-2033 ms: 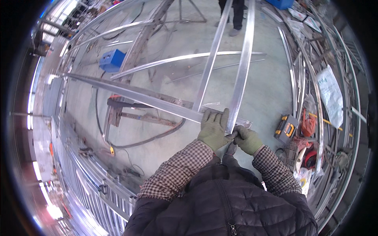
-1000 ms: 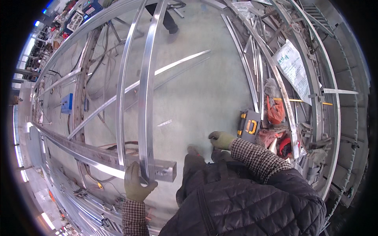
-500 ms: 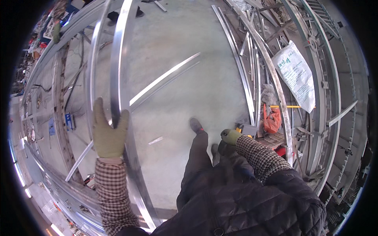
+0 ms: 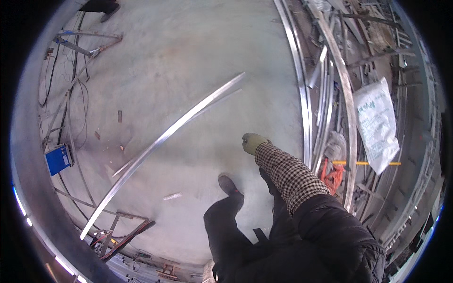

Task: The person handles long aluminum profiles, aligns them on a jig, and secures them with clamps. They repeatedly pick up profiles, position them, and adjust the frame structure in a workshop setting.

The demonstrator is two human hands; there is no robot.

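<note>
My right hand (image 4: 254, 143), in an olive-green glove, is closed in a fist above the grey floor (image 4: 188, 155). Its fingers curl inward, so whatever they hold, if anything, cannot be made out; a small dark spot shows at the fist. My left hand is out of sight; only a bit of checked sleeve (image 4: 208, 270) shows at the lower edge. Ahead and left of my right hand, a long shiny metal bar (image 4: 163, 137) slants across the view, apart from the hand. Its lower end reaches toward a metal trestle (image 4: 109, 233).
Metal strips (image 4: 302, 89) and a long beam (image 4: 347, 94) run along the right, beside a white sack (image 4: 377, 125) and an orange bag (image 4: 331, 177). At the left stand a blue box (image 4: 57, 160) and a frame with cables (image 4: 71, 89). Another person's shoe (image 4: 110, 12) shows top left.
My left hand and the long metal profiles beside it have left their place at the left. My right fist has moved forward and left, and the view has shifted.
</note>
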